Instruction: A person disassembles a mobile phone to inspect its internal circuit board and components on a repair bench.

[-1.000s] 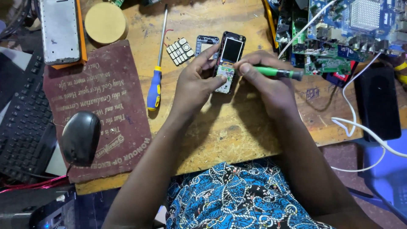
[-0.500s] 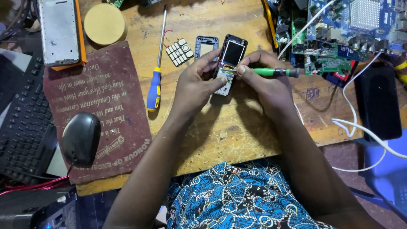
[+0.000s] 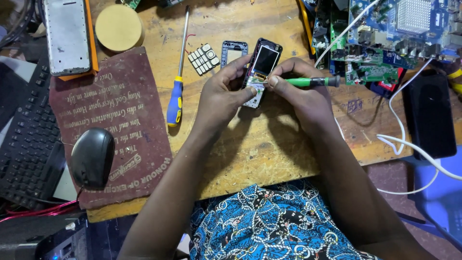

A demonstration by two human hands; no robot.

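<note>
Small opened-up black mobile phone with a dark screen and exposed pale board (image 3: 260, 70) held tilted above the worn chipboard bench top (image 3: 250, 144), between both hands; left hand (image 3: 222, 98) clamped on its left edge, index finger along the top side, thumb pressed on the lower board end; right hand (image 3: 305, 96) pinching a slim green-handled precision screwdriver (image 3: 308, 82), fingers closed round the shaft, thumb tip at the phone's right edge, tool tip at the lower board area, exact contact point too small to tell.

Just left of the phone, flat on the bench: dark rectangular phone frame with an open window (image 3: 234, 53); beside that, grey loose keypad mat with pale keys (image 3: 203, 59); further left, long blue-and-yellow-handled screwdriver (image 3: 176, 82), shaft pointing away from the body.

Far left: maroon printed cloth mat (image 3: 120, 110) with a black computer mouse (image 3: 92, 157) on its lower corner; black keyboard (image 3: 24, 139) at the edge; round tan disc (image 3: 118, 28) above the mat.

Top right: blue and green circuit boards (image 3: 385, 38); white cable (image 3: 404, 139) looping down past a black rectangular block (image 3: 429, 113).
</note>
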